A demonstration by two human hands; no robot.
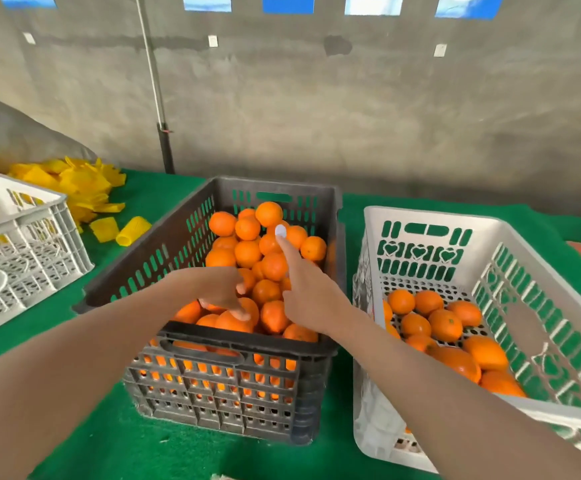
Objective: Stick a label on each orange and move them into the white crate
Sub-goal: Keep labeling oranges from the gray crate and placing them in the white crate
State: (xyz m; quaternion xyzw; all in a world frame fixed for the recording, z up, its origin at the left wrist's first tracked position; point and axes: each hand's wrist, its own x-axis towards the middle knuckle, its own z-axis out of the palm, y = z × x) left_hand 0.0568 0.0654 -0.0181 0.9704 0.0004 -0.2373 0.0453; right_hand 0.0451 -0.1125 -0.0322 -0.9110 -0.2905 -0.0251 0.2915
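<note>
Label (280,231) stuck on right hand (311,303) straight index tip | left hand (225,292) grips orange (250,306) in dark crate (185,237)

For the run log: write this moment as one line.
left hand: grips round orange fruit | right hand: white oval label on index fingertip

Both arms are bare along all that shows of them: the left forearm (91,348) lies to the left of the dark grey crate (247,337), and the right forearm (438,382) lies off its near right corner. Each is slim and smooth, bare on through the wrist. Above the crate's near rim, the left hand (225,292) and the right hand (311,303) are bare too, with slender fingers, and short nails show on the left thumb and one left fingertip.
</note>
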